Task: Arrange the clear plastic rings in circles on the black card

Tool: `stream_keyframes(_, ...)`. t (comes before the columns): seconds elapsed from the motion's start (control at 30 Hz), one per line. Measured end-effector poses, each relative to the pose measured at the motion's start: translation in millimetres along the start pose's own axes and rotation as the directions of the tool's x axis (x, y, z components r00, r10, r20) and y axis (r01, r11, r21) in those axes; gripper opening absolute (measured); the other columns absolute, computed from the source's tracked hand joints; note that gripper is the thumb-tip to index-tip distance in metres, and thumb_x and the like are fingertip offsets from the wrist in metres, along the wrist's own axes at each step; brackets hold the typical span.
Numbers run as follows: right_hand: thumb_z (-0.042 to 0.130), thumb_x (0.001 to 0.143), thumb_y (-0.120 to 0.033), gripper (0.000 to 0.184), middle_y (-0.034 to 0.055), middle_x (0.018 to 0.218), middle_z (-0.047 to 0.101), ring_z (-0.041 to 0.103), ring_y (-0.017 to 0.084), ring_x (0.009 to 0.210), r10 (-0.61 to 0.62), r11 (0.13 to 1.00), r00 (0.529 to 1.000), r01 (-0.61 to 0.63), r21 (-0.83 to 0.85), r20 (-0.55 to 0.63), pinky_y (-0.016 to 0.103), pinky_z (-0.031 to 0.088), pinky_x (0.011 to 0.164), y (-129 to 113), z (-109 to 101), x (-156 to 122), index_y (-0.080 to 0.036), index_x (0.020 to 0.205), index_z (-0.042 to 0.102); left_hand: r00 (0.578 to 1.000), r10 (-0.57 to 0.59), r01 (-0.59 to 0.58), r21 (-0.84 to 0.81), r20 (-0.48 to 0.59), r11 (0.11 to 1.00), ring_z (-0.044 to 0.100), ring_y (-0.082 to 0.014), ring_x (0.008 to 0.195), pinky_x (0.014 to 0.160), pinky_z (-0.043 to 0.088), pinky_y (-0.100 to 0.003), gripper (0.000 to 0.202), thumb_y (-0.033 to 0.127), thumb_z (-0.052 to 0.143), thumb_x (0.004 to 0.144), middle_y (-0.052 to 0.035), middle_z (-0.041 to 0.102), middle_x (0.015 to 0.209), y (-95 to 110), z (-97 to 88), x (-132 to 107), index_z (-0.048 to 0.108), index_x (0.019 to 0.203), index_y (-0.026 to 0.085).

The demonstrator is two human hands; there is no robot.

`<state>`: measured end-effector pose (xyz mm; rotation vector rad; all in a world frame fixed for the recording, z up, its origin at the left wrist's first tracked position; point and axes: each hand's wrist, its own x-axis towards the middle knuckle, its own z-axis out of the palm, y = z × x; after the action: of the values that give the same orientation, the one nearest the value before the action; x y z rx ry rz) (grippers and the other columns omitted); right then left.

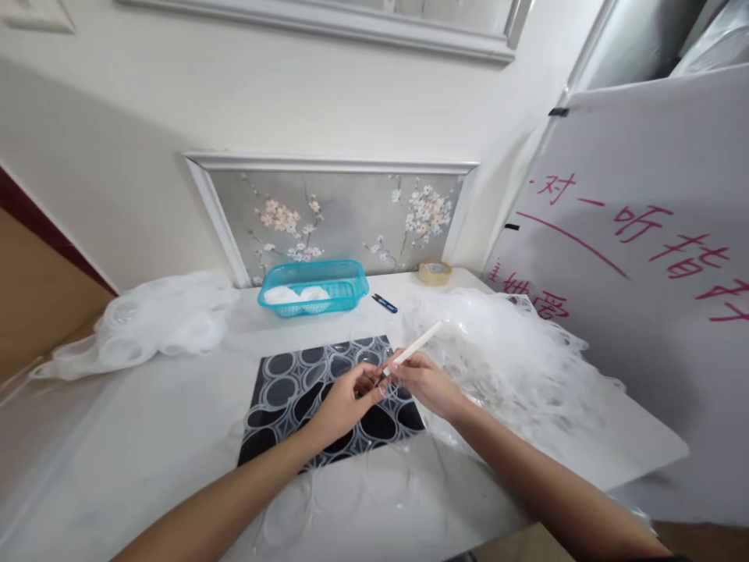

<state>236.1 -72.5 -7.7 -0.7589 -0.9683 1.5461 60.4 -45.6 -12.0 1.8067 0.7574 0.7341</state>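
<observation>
My right hand (427, 381) is closed round a slim white pen-shaped tool (417, 348), its dark tip pointing down and left. Close by, my left hand (349, 396) has thumb and fingers pinched together at that tip; what lies between them is hidden. Both hands are over a black rectangular board (253, 446). Across the board lies a clear plastic sheet (296, 357) patterned with whitish rings, some of its round areas showing plain black. The sheet's see-through edge (356, 488) hangs past the board toward me.
Behind the board stands a blue plastic basket (313, 273) with white round pieces (282, 295). Thread snips (385, 304) and a tape roll (434, 273) lie right of it. Heaps of ring-shaped translucent film sit left (167, 320) and right (497, 343) on the white table (157, 421).
</observation>
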Motion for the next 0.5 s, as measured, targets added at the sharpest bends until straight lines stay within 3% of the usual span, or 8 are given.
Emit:
stream_keyframes(0.07, 0.079, 0.069, -0.033, 0.019, 0.0006, 0.072, 0.066, 0.060, 0.013, 0.067, 0.021, 0.998, 1.000, -0.021, 0.065, -0.002, 0.026, 0.043, 0.068, 9.8, -3.0, 3.5, -0.016, 0.074, 0.071, 0.999, -0.045, 0.046, -0.088, 0.012, 0.995, 0.057, -0.0150, 0.079, 0.075, 0.045, -0.028, 0.024, 0.031, 0.066, 0.080, -0.0009, 0.063, 0.086, -8.3, -0.9, 0.7, 0.057, 0.097, 0.017)
stream_keyframes(0.23, 0.079, 0.069, -0.031, 0.018, 0.0009, 0.072, 0.066, 0.059, 0.011, 0.071, 0.050, 0.985, 0.995, -0.035, 0.168, -0.083, 0.024, 0.042, 0.069, 28.6, -3.1, 1.3, -0.015, 0.072, 0.071, 0.983, -0.179, 0.183, -0.281, 0.038, 0.942, 0.056, -0.0144, 0.077, 0.075, 0.043, -0.027, 0.027, 0.037, 0.071, 0.076, -0.0012, 0.061, 0.082, -15.8, -3.7, 4.1, 0.059, 0.086, 0.015)
stream_keyframes(0.37, 0.078, 0.073, -0.032, 0.018, 0.0019, 0.075, 0.068, 0.059, 0.012, 0.071, 0.079, 0.978, 0.990, -0.054, 0.200, -0.117, 0.025, 0.042, 0.070, 30.2, -0.3, -3.4, -0.016, 0.075, 0.071, 0.960, -0.253, 0.278, -0.348, 0.117, 0.895, 0.054, -0.0131, 0.075, 0.074, 0.041, -0.027, 0.036, 0.042, 0.075, 0.072, -0.0013, 0.060, 0.080, -13.9, -5.7, 6.1, 0.060, 0.087, 0.013)
stream_keyframes(0.5, 0.076, 0.075, -0.034, 0.019, 0.0019, 0.072, 0.067, 0.059, 0.013, 0.070, 0.073, 0.984, 0.988, -0.048, 0.172, -0.139, 0.025, 0.042, 0.071, 29.7, 2.1, -3.0, -0.015, 0.077, 0.070, 0.960, -0.246, 0.277, -0.362, 0.130, 0.890, 0.049, -0.0115, 0.072, 0.070, 0.037, -0.024, 0.046, 0.052, 0.075, 0.070, 0.0004, 0.056, 0.078, -11.3, -7.0, 5.4, 0.056, 0.088, 0.014)
